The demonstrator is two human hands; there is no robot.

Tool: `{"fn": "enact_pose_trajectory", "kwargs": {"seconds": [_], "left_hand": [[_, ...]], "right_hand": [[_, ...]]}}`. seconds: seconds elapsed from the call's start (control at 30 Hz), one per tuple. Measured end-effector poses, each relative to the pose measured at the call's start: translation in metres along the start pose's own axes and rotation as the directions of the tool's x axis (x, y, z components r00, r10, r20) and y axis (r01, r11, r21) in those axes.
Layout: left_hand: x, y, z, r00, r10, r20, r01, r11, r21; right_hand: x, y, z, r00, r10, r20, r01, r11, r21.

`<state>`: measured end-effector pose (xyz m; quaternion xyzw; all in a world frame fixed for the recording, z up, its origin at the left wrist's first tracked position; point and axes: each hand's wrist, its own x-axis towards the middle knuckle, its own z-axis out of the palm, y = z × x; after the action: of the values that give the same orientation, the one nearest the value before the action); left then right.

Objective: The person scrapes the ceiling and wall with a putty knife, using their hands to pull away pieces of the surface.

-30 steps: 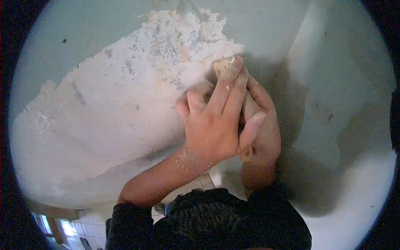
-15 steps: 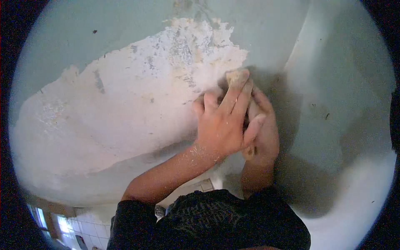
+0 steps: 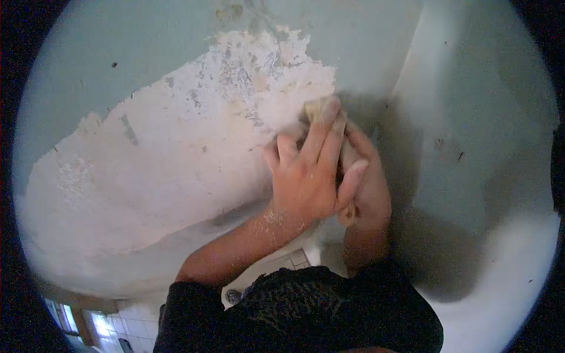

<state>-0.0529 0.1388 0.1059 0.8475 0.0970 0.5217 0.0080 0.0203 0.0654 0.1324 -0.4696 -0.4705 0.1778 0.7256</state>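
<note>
Peeling patch: a broad, rough, whitish area of bare plaster (image 3: 147, 176) spreads out to the left of both hands; its ragged upper-right edge ends just above the fingertips.
Left forearm: the dust-flecked bare forearm (image 3: 235, 247) rises from a dark sleeve (image 3: 194, 306) toward the patch edge.
Left hand: the left hand (image 3: 306, 176) lies on top with its fingers stretched out and close together. It presses a tan block-like tool (image 3: 318, 107) flat against the wall rather than gripping it, and its thumb is hooked over the right hand.
Tool: only the pale tip shows past the left fingertips, and a small tan end peeks out low between the two hands. The long axis runs from the wrists up toward the paint edge, and the middle is hidden.
Right hand: the right hand (image 3: 369, 185) sits under the left and just to its right, closed around the tool's lower part.
Nearer hand: the left covers the tip and the right holds the lower end.
Right of the hands: unbroken pale green painted wall (image 3: 482, 117), with the hands' shadow on it.
Writing: none can be read.
</note>
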Motion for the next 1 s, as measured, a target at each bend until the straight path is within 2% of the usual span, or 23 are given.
{"fn": "enact_pose_trajectory", "kwargs": {"seconds": [0.1,0.2,0.3,0.33,0.4,0.5,0.63,0.7,0.73,0.77,0.83,0.9,0.97,1.0], "left_hand": [[-0.005,-0.004,0.002,0.999,0.005,0.035,-0.006,0.999,0.042],[-0.003,-0.001,0.004,0.996,-0.055,0.064,0.06,0.995,-0.078],[-0.006,-0.005,0.011,1.0,0.001,-0.007,-0.001,1.0,-0.027],[-0.008,-0.005,0.011,1.0,-0.003,0.004,0.003,0.999,-0.041],[-0.007,-0.006,0.008,0.999,-0.013,0.032,0.014,0.998,-0.053],[-0.002,-0.003,0.012,0.999,-0.036,0.029,0.038,0.997,-0.068],[0.0,-0.008,0.018,1.0,0.024,-0.016,-0.025,0.999,-0.041],[0.02,-0.008,0.018,0.993,0.064,-0.096,-0.071,0.995,-0.067],[0.024,-0.009,0.019,0.992,0.071,-0.107,-0.072,0.997,-0.008],[0.02,-0.008,0.017,0.992,0.055,-0.113,-0.056,0.998,-0.004],[0.013,-0.007,0.013,0.999,0.035,0.01,-0.035,0.998,0.055],[0.019,-0.01,0.017,0.999,0.033,-0.015,-0.032,0.998,0.046],[0.033,-0.012,0.024,0.993,0.047,-0.105,-0.046,0.999,0.009],[0.035,-0.012,0.024,0.993,0.055,-0.103,-0.049,0.997,0.064]], "right_hand": [[0.003,0.006,0.005,0.999,0.043,-0.027,-0.041,0.998,0.055],[-0.008,0.017,0.004,0.988,0.138,-0.073,-0.13,0.986,0.109],[-0.007,0.021,0.0,0.974,0.204,-0.096,-0.188,0.971,0.15],[-0.005,0.022,-0.002,0.975,0.199,-0.097,-0.183,0.971,0.152],[-0.004,0.025,-0.008,0.989,0.137,-0.05,-0.137,0.991,-0.001],[-0.011,0.039,-0.017,0.988,0.135,-0.073,-0.134,0.991,0.018],[0.001,0.042,-0.016,0.995,0.073,-0.072,-0.07,0.996,0.05],[0.009,0.009,-0.012,0.99,-0.139,0.016,0.14,0.977,-0.162],[0.013,0.003,-0.012,0.968,-0.235,0.086,0.25,0.934,-0.257],[0.012,0.007,-0.01,0.969,-0.227,0.101,0.246,0.934,-0.258],[0.009,0.019,-0.006,0.994,-0.023,-0.106,0.012,0.995,-0.099],[0.01,0.024,-0.004,0.995,-0.045,-0.091,0.035,0.994,-0.1],[0.006,0.031,-0.008,0.994,-0.054,-0.095,0.043,0.992,-0.116],[0.004,0.033,-0.01,0.994,-0.061,-0.094,0.049,0.99,-0.13]]}}
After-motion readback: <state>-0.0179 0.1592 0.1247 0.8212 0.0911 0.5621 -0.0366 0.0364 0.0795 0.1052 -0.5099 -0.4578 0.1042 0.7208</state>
